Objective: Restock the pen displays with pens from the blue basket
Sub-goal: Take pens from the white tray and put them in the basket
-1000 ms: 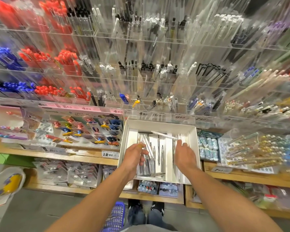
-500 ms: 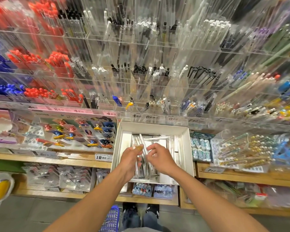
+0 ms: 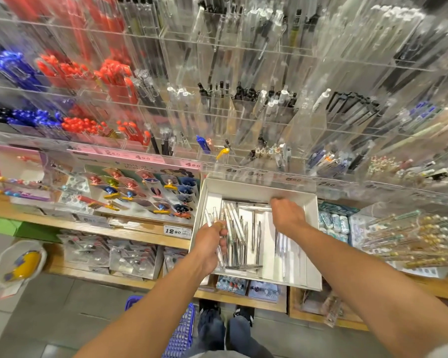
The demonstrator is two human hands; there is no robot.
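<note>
A white display tray sits on the wooden shelf, holding several silver and clear pens in lengthwise slots. My left hand is at the tray's left side, closed around a small bundle of clear pens that point away from me. My right hand is over the tray's far right part, fingers curled down onto the end of a silver pen lying crosswise. The blue basket stands on the floor by my feet, mostly hidden behind my left forearm.
Clear acrylic pen racks with red, blue, black and white pens rise behind the tray. Character pens stand to the left and gold-topped pens to the right. Packaged goods fill the lower shelf.
My right hand has left my left hand and moved to the far right of the tray, onto the crosswise pen. My left hand still holds its bundle at the tray's left.
</note>
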